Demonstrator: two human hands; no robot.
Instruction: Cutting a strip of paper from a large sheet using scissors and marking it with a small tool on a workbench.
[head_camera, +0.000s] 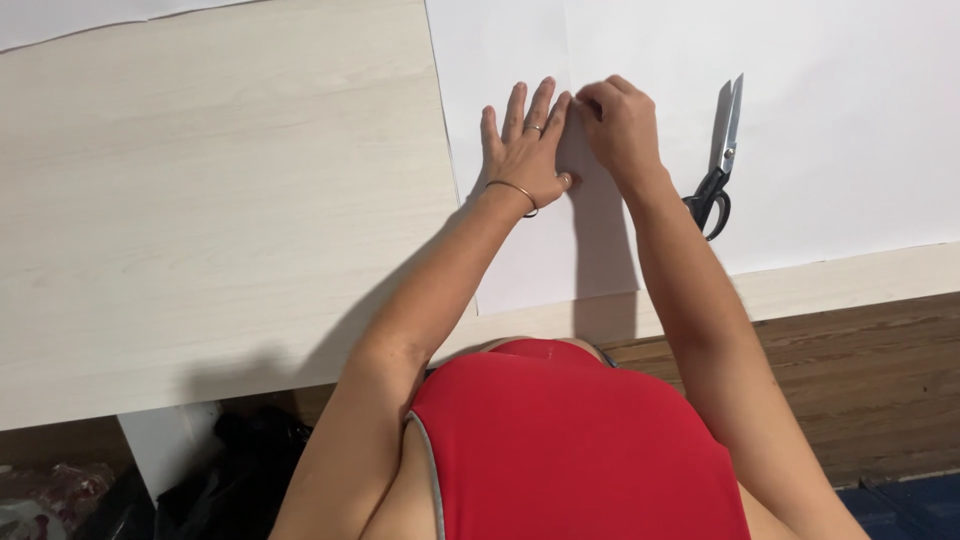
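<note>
White paper sheet (800, 150) under left hand (525, 150) fingers spread flat, right hand (620, 125) fingers pinching its fold

Matt white paper (800, 130), seemingly smooth pale wood table (200, 200)

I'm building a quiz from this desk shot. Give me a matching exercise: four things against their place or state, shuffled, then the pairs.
1. left hand
2. right hand
3. scissors
4. white paper

a. closed, lying right of the hands
b. spread over the table
c. flat, fingers spread
d. fingers curled, pinching at the paper

Pairs: 1-c, 2-d, 3-a, 4-b
</note>
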